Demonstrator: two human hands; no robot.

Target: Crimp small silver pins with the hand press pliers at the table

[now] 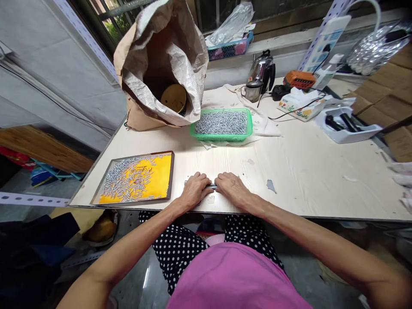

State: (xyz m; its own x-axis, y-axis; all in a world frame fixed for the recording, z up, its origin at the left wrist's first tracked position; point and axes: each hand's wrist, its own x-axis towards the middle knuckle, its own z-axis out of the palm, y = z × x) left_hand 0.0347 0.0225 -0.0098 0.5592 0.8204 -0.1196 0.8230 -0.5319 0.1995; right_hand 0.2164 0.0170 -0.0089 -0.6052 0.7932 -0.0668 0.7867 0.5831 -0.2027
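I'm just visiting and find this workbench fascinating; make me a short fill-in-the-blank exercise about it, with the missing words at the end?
1. The basket heaped with small metal pieces is coloured ____.
2. A slim grey piece shows between the left hand and the right hand; the hand nearer the tray is the ____ one.
3. The white-dotted trousers are otherwise ____.
4. The bare part of the tray's bottom is ____.

Missing words: green; left; black; yellow.
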